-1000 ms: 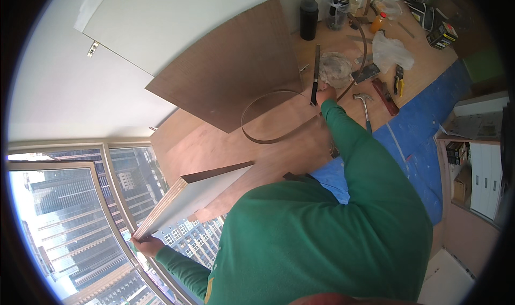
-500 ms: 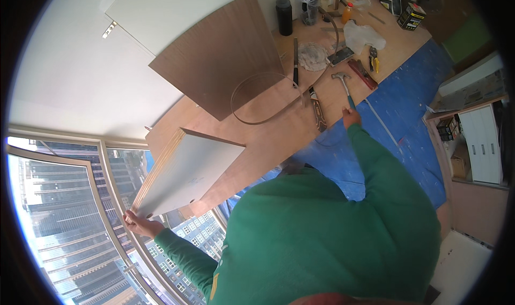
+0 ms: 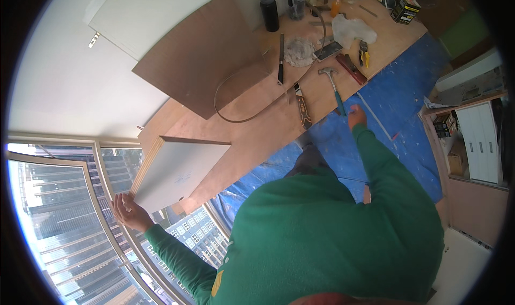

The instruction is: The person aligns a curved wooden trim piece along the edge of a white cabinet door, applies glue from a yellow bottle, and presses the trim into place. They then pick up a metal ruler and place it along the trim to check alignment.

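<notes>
A pale board [image 3: 185, 168] with layered wooden edges rests tilted on the workbench at the left. My left hand [image 3: 131, 214] is at its near left corner, fingers stretched and apart, seeming to touch the edge without wrapping round it. A claw hammer [image 3: 333, 87] with a green handle lies on the bench, its handle end sticking out over the front edge. Just right of that end is my right hand [image 3: 357, 118], apart from the handle, holding nothing, fingers loosely bent. Left of the hammer lies a handsaw [image 3: 303, 109] with a black and orange handle.
A brown panel [image 3: 188, 53] and a curved thin strip [image 3: 215, 98] lie on the workbench [image 3: 252, 138]. Pliers [image 3: 364, 54], a red hand plane [image 3: 351, 69] and bottles [image 3: 269, 12] are farther back. Blue sheeting [image 3: 391, 90] covers the floor; a window [image 3: 59, 219] stands at the left.
My right hand has let go of the hammer's handle and moved slightly away from it. The fingers of my left hand have loosened at the board's corner, and the board has shifted a little.
</notes>
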Action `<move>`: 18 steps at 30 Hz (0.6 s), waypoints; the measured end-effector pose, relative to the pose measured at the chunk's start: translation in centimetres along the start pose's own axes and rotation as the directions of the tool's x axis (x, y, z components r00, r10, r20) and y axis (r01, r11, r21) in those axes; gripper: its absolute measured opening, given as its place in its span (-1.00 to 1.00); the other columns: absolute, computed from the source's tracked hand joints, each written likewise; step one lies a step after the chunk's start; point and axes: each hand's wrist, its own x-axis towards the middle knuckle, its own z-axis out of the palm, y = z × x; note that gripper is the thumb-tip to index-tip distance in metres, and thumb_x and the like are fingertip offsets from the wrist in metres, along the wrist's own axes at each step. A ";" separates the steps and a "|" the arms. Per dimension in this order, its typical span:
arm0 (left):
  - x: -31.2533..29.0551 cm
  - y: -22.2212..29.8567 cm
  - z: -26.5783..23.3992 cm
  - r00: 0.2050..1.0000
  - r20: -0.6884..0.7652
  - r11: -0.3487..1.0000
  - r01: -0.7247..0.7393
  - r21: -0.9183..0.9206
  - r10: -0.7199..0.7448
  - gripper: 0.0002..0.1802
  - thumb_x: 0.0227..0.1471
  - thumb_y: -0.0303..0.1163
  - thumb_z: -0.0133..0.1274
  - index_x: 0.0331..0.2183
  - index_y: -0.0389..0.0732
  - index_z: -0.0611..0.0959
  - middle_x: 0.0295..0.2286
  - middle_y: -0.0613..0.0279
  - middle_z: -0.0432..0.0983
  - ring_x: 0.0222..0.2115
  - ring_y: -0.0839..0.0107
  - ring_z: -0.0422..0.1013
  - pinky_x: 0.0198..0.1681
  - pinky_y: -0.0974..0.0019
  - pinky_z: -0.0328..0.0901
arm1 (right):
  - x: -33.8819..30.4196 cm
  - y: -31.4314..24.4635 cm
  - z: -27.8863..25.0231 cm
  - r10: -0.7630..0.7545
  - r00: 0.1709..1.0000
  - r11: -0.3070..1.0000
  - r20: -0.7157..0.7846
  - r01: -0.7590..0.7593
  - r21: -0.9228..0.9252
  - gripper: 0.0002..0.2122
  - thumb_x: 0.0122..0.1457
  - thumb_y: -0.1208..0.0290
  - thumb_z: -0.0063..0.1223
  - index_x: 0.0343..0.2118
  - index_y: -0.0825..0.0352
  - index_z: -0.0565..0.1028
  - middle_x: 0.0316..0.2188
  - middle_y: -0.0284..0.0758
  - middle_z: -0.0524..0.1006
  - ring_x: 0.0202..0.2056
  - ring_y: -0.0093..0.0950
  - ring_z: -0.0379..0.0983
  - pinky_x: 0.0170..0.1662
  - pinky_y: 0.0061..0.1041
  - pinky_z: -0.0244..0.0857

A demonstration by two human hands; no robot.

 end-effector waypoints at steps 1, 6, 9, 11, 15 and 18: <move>0.2 1.4 0.7 0.993 0.082 0.981 0.097 -0.170 -0.084 -0.54 0.35 0.03 0.06 -0.02 -0.12 0.76 -0.03 0.28 0.66 -0.01 0.23 0.55 0.02 0.15 0.49 | 2.5 -0.9 0.2 0.048 0.998 0.995 0.051 -0.052 0.082 -0.80 0.25 0.30 0.20 -0.28 0.36 0.60 -0.32 -0.13 0.66 -0.26 -0.11 0.60 -0.12 -0.20 0.45; 2.5 7.3 2.3 0.772 0.211 0.780 0.623 -0.060 -0.600 -0.18 0.40 0.29 -0.32 0.03 -0.22 0.74 -0.07 0.19 0.69 -0.26 0.38 0.52 -0.20 0.23 0.42 | 18.9 -5.1 1.8 0.074 0.990 0.986 0.121 -0.091 0.141 -0.66 0.27 0.11 0.21 -0.32 0.38 0.61 -0.38 -0.15 0.65 -0.31 -0.18 0.58 -0.15 -0.25 0.42; 3.9 7.3 3.3 0.765 0.162 0.763 0.640 -0.089 -0.623 -0.22 0.40 0.24 -0.25 0.06 -0.27 0.71 -0.01 0.12 0.66 -0.09 0.26 0.52 0.02 0.17 0.37 | 29.9 -6.6 3.5 0.042 0.998 0.943 0.055 -0.058 0.327 -0.58 0.24 0.02 0.24 -0.32 0.40 0.62 -0.38 -0.13 0.66 -0.32 -0.21 0.58 -0.13 -0.27 0.42; 4.4 5.8 3.8 0.807 0.212 0.829 0.558 0.032 -0.551 -0.26 0.40 0.18 -0.19 0.07 -0.31 0.69 0.03 0.07 0.63 -0.01 0.18 0.50 0.12 0.16 0.33 | 37.5 -7.8 4.7 0.073 0.997 0.913 -0.019 -0.059 0.404 -0.64 0.29 0.06 0.24 -0.34 0.34 0.57 -0.50 -0.37 0.56 -0.53 -0.54 0.45 -0.41 -0.44 0.36; 4.5 2.3 4.4 0.757 0.254 0.772 0.633 -0.057 -0.602 -0.39 0.37 -0.01 -0.06 0.08 -0.39 0.66 0.09 -0.05 0.57 0.09 0.10 0.47 0.23 0.14 0.26 | 49.2 -10.4 6.0 0.101 0.995 0.918 0.025 -0.103 0.382 -0.59 0.25 0.01 0.27 -0.18 0.35 0.63 -0.42 -0.35 0.59 -0.47 -0.48 0.50 -0.37 -0.42 0.41; 4.1 1.3 4.3 0.791 0.191 0.810 0.585 0.041 -0.581 -0.41 0.37 -0.04 -0.07 0.06 -0.39 0.67 0.08 -0.03 0.57 0.11 0.13 0.45 0.23 0.14 0.26 | 53.3 -12.1 6.4 0.094 0.995 0.945 -0.025 -0.081 0.318 -0.47 0.21 -0.05 0.27 -0.05 0.40 0.63 -0.16 -0.14 0.65 -0.13 -0.24 0.57 -0.04 -0.34 0.41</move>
